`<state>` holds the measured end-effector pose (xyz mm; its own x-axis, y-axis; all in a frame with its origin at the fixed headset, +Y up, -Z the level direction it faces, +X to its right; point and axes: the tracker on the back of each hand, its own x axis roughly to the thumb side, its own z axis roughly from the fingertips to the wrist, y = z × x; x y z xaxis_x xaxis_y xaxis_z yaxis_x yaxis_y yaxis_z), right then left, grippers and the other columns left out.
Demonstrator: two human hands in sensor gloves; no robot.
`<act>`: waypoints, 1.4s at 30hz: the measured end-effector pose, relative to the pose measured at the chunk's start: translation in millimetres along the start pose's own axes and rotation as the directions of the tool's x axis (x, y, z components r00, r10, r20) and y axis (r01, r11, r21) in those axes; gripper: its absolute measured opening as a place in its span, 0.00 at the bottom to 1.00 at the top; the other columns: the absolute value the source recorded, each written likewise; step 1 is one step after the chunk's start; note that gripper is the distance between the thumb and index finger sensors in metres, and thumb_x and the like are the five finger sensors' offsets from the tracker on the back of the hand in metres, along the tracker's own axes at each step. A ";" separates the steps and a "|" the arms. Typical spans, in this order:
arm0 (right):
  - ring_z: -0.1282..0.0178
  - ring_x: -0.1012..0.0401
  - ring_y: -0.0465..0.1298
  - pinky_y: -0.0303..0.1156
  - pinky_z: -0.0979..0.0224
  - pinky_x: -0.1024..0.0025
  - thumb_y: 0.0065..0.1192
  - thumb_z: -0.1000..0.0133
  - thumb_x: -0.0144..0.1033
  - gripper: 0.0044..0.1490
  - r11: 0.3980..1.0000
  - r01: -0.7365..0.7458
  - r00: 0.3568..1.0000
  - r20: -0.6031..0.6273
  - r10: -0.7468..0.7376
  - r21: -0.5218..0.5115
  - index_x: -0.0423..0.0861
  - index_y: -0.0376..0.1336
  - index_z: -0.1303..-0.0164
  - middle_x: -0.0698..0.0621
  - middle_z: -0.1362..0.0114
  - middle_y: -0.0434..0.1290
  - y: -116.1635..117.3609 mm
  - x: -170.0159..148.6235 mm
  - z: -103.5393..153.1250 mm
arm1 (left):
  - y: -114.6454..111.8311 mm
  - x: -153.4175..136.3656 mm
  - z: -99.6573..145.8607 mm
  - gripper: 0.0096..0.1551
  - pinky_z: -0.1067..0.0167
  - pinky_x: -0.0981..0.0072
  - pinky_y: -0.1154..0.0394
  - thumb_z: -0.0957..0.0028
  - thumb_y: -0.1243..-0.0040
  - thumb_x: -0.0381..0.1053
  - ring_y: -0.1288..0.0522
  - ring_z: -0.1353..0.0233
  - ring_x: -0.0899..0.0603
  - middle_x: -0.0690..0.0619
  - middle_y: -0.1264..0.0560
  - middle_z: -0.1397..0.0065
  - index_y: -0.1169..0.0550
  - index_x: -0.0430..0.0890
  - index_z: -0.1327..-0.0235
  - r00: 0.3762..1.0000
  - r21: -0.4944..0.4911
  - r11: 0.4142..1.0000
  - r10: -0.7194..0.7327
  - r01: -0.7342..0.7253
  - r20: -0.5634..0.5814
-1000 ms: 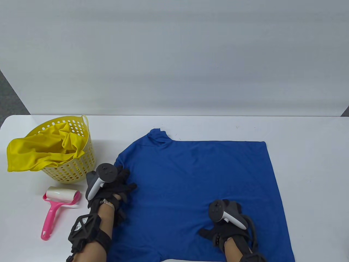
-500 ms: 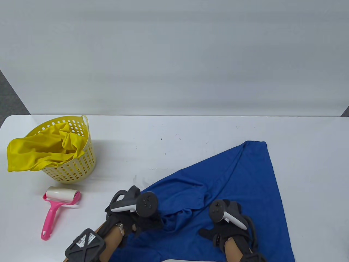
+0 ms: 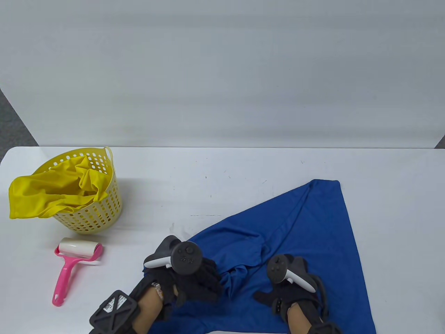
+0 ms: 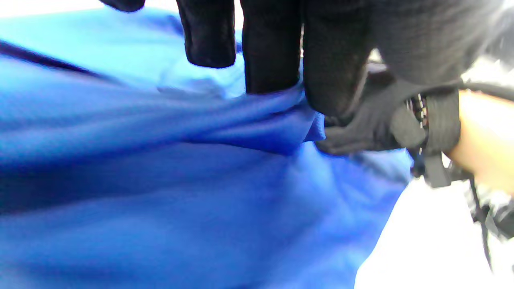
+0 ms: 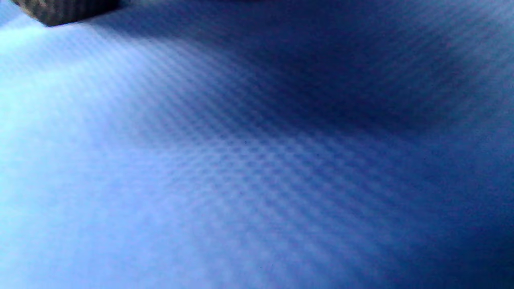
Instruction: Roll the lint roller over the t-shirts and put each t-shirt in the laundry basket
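A blue t-shirt [image 3: 306, 226] lies on the white table [image 3: 215, 184], its left side pulled over into a diagonal fold. My left hand [image 3: 201, 281] grips the bunched fabric near the front edge; in the left wrist view its fingers [image 4: 277, 60] curl round a fold of the shirt [image 4: 160, 180]. My right hand [image 3: 274, 299] rests flat on the shirt's front right part. The right wrist view is filled with blue cloth [image 5: 257, 160], with one fingertip [image 5: 64, 10] at the top left. A pink lint roller [image 3: 71, 264] lies loose at the left.
A yellow perforated laundry basket [image 3: 100, 212] stands at the table's left, with a yellow t-shirt [image 3: 45, 198] hanging over its rim. The lint roller lies just in front of the basket. A grey wall stands behind the table.
My left hand took hold of the shirt's collar side and dragged it right and toward the front edge, folding the shirt diagonally. In the last half second it shifted slightly right. The right hand stayed put.
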<state>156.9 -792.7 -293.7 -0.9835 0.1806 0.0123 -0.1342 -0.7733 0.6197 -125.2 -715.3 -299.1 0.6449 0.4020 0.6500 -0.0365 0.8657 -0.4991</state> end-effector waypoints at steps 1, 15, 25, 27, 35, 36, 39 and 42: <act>0.32 0.28 0.20 0.32 0.43 0.16 0.47 0.53 0.70 0.61 1.000 0.001 1.000 0.001 -0.001 0.000 0.52 0.21 0.31 0.36 0.26 0.17 0.0 0.0 0.0 | 4.6 1.2 6.3 0.28 0.24 0.22 0.45 0.56 0.37 0.73 0.30 0.16 0.35 0.56 0.17 0.26 0.13 0.62 0.48 1.000 0.044 0.999 -0.015 0.015 0.001; 0.32 0.28 0.20 0.31 0.42 0.16 0.47 0.53 0.70 0.61 1.000 0.001 1.000 -0.004 -0.001 -0.004 0.53 0.21 0.31 0.36 0.26 0.17 0.5 -0.4 -0.4 | -32.4 -8.7 -54.5 0.44 0.22 0.27 0.48 0.51 0.44 0.73 0.43 0.13 0.32 0.49 0.39 0.13 0.37 0.59 0.21 0.743 -0.055 0.889 -0.413 0.455 -0.526; 0.32 0.28 0.20 0.31 0.42 0.16 0.47 0.53 0.70 0.61 1.000 -0.002 1.000 0.004 0.002 -0.004 0.53 0.21 0.31 0.36 0.26 0.17 0.4 -0.9 -1.3 | 37.1 -18.8 -59.1 0.25 0.32 0.35 0.29 0.46 0.37 0.62 0.15 0.42 0.43 0.54 0.11 0.50 0.16 0.54 0.41 0.813 -0.208 0.941 -0.335 0.267 -0.476; 0.32 0.29 0.20 0.31 0.43 0.16 0.47 0.53 0.70 0.61 1.000 0.004 1.000 0.007 -0.004 -0.002 0.53 0.21 0.31 0.36 0.26 0.16 0.7 -1.1 -1.5 | 82.4 -27.9 -46.5 0.25 0.33 0.41 0.28 0.45 0.41 0.63 0.15 0.47 0.47 0.59 0.13 0.55 0.20 0.55 0.39 0.588 -0.013 0.837 -0.395 0.547 -0.706; 0.32 0.29 0.20 0.30 0.43 0.16 0.46 0.53 0.70 0.60 1.000 0.007 1.000 0.011 -0.007 -0.005 0.53 0.21 0.31 0.36 0.26 0.16 1.0 -0.9 -1.8 | 103.3 -79.4 1.6 0.51 0.21 0.25 0.56 0.41 0.50 0.64 0.62 0.12 0.28 0.44 0.64 0.11 0.65 0.55 0.20 0.450 0.271 0.856 0.051 0.440 -0.892; 0.32 0.29 0.20 0.30 0.43 0.16 0.46 0.53 0.70 0.60 1.000 0.009 1.000 0.013 -0.009 -0.007 0.53 0.21 0.31 0.37 0.26 0.16 1.0 -1.1 -2.1 | 97.3 -79.6 -0.5 0.49 0.21 0.26 0.52 0.42 0.50 0.65 0.55 0.11 0.29 0.45 0.56 0.10 0.61 0.56 0.19 0.458 0.241 0.861 0.010 0.449 -0.889; 0.32 0.29 0.19 0.30 0.43 0.16 0.46 0.53 0.70 0.60 1.000 0.012 1.000 0.013 -0.012 -0.005 0.53 0.21 0.31 0.37 0.26 0.16 1.2 -1.0 -2.0 | 65.5 -83.3 -9.6 0.43 0.23 0.29 0.43 0.45 0.50 0.69 0.39 0.14 0.32 0.48 0.37 0.13 0.44 0.57 0.18 0.543 0.163 0.910 -0.078 0.381 -0.836; 0.32 0.29 0.19 0.30 0.42 0.16 0.46 0.53 0.70 0.60 1.000 0.010 1.000 0.008 -0.010 -0.005 0.53 0.21 0.31 0.37 0.26 0.16 0.9 -1.0 -1.8 | 24.7 -90.1 -16.7 0.50 0.24 0.29 0.41 0.53 0.48 0.75 0.34 0.16 0.31 0.47 0.33 0.14 0.41 0.56 0.18 0.618 0.076 0.971 -0.084 0.227 -0.782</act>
<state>157.5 -794.7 -294.6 -0.9810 0.1935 0.0124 -0.1450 -0.7746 0.6156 -171.4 -735.1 -379.6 0.9984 -0.0572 -0.0047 0.0533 0.9544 -0.2936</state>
